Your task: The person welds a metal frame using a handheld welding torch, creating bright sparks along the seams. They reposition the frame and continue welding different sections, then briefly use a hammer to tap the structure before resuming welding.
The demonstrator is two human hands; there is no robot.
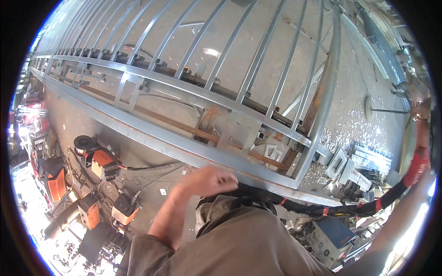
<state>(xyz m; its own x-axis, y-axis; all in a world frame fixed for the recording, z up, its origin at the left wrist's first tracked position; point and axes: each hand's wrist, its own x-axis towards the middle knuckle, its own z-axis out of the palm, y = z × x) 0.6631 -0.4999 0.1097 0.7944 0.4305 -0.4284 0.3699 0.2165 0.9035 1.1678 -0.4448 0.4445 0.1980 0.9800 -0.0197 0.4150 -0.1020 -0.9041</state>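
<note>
My left hand is slightly blurred in front of my body, just short of the frame's near rail. Its fingers are curled in, and nothing shows in them. A thick black hose with red ties starts beside those fingers and runs right along my waist. It bends up into a red sleeve at the right rim. My right hand is up there, closed around the hose's upper end; the rim partly hides its grip. Ahead lies a large welded frame of grey square steel tubes, with many parallel bars.
Several orange and black welding machines and a wire spool stand on the floor at left. Metal offcuts lie at right, near a thin rod on a round base. A grey box-shaped machine stands at lower right.
</note>
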